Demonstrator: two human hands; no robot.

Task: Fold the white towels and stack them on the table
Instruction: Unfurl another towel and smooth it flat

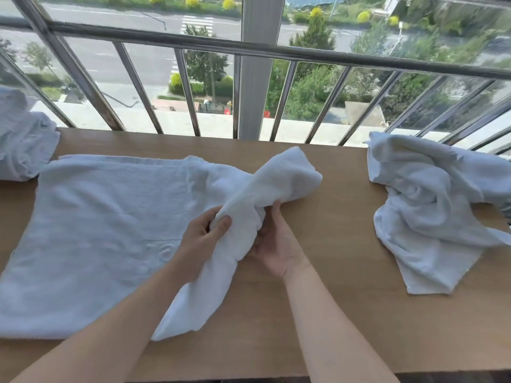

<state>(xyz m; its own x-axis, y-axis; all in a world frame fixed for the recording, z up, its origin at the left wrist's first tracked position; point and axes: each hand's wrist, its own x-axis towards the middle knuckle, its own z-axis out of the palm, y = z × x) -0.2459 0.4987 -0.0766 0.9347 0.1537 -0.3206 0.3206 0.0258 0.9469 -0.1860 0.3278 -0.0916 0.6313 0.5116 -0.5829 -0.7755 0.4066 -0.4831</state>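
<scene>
We're over the wooden table (345, 299) and both hands are busy at its middle. The left hand (203, 234) grips a bunched towel (287, 175), thumb pressed on top and fingers curled under the fold. The right hand (273, 244) comes in from the other side, fingers wrapped round the same bunch from beneath, so both hands have hold of that towel. The bunch runs diagonally, its thick end pointing to the far edge and its loose tail trailing down to the near edge, between the two forearms.

To the left, a flat towel (96, 230) lies spread over the table's left half, reaching from near the far edge almost to the near edge. The bunched cloth overlaps its right side, and we can't tell whether the two are one piece.

Near the table's right end, a crumpled towel (425, 205) sits in a loose heap, well apart from the hands. At the far left corner there's another rumpled white towel pile (22, 145), touching the flat towel's corner. Behind the far edge stands a metal window railing (276, 52).
</scene>
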